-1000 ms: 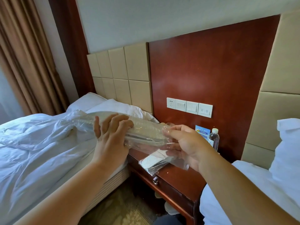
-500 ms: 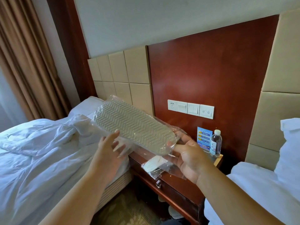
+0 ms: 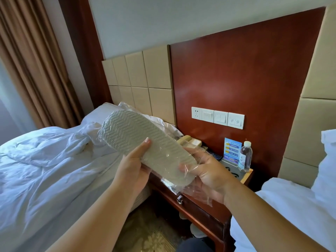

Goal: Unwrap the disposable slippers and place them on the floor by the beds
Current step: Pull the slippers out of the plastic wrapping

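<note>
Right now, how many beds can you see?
2. The left bed, rumpled, and the right bed, with the nightstand between them. Others may lie outside the view.

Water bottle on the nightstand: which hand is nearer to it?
Right. The right hand holds the near end of the wrapped slipper, just left of the water bottle; the left hand grips the slipper's middle, farther left.

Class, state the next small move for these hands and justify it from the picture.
Probably the right hand should pull the clear wrapper off the heel end while the left hand holds the slippers: plastic still covers them.
</note>
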### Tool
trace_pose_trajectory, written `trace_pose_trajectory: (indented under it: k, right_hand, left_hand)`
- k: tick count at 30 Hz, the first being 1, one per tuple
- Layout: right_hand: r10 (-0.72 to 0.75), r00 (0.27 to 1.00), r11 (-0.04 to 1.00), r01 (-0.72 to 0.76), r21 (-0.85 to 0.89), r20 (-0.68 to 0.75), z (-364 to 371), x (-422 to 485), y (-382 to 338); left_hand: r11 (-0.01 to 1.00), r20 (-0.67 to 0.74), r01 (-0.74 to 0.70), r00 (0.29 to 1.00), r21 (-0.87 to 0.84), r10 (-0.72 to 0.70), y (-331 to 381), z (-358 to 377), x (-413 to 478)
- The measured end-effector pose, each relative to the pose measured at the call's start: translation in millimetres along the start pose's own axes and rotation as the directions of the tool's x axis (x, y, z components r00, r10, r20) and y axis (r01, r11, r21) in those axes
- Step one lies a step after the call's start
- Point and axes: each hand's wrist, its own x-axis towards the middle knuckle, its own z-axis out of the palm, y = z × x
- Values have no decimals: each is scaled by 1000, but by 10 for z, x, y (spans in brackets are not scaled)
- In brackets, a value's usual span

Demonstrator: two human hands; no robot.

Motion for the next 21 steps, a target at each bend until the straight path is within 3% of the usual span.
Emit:
trace_pose_trajectory:
  k: [5, 11, 14, 21]
  right_hand:
    - [34, 993, 999, -34, 0, -110, -18, -36, 40]
    - [125, 982, 989, -111, 98, -142, -120, -28, 125]
    - [80, 990, 993, -70, 94, -116, -106, -49, 105]
    - [-30, 976, 996, 47, 77, -214, -173, -114, 85]
  left_hand:
    - [999, -56, -49, 997, -6, 48, 48, -11, -19]
    - [999, -81, -40, 996, -30, 37, 55, -30, -54]
    - [997, -113, -56, 992, -52, 49, 58, -37, -60]
    - [994, -202, -110, 973, 17, 111, 171, -165, 6]
